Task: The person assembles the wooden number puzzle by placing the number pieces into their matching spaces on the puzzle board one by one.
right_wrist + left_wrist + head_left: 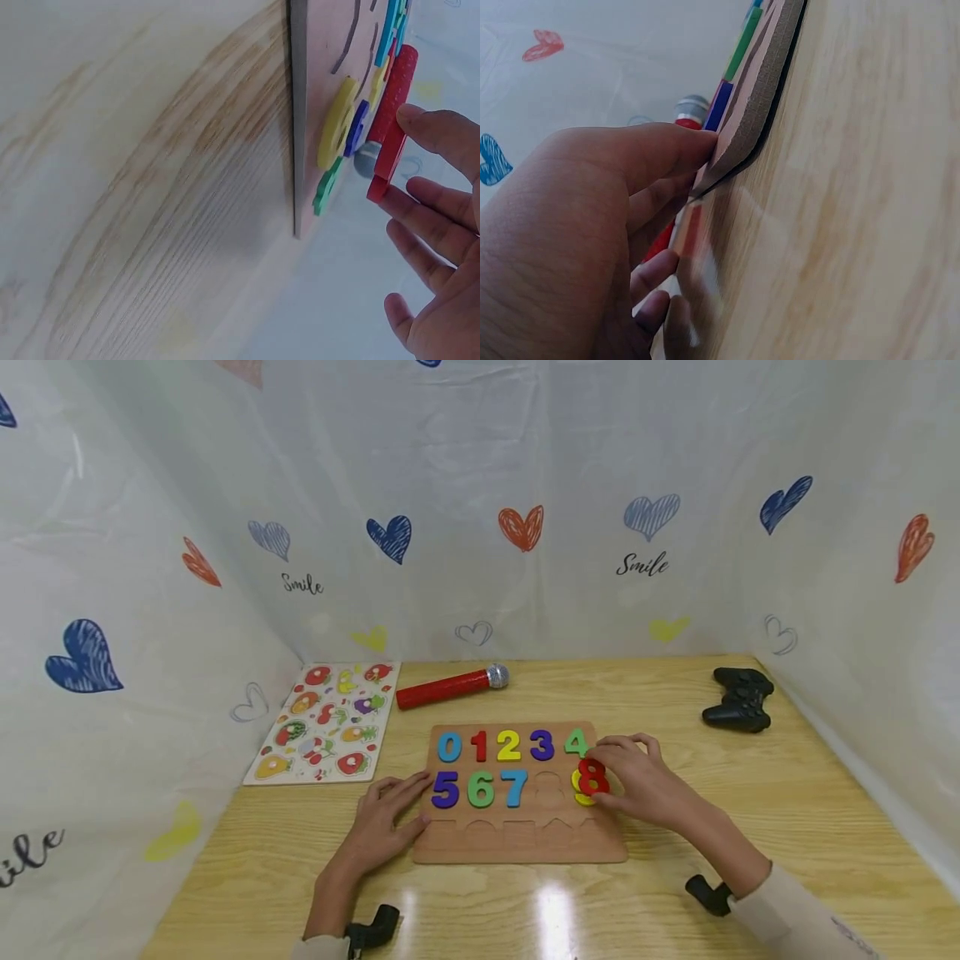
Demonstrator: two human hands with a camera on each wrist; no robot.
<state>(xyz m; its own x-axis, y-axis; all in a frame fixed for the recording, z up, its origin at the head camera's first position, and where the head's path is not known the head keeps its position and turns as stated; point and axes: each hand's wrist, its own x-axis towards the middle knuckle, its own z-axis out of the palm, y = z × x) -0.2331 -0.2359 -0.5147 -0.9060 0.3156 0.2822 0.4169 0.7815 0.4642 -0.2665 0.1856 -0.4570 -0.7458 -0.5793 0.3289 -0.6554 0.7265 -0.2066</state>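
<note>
My right hand [647, 785] pinches a red number 8 [593, 777] between thumb and fingertips. In the right wrist view the 8 [391, 159] is held on edge, raised off the puzzle board. Partly hidden behind it in the head view is a yellow number piece [578, 782] at the row's right end. The wooden puzzle board [517, 849] carries coloured numbers 0 to 4 on top and 5, 6, 7 below. A bare recess [548, 787] lies right of the light blue 7 [514, 787]. My left hand [381, 823] rests against the board's left edge, thumb and fingertips touching it.
Behind the board lies a red microphone [450, 687] with a silver head. A fruit picture board [321, 727] is at the back left, a black game controller [741, 700] at the back right. White curtain sheeting [570, 602] surrounds the wooden table [480, 910].
</note>
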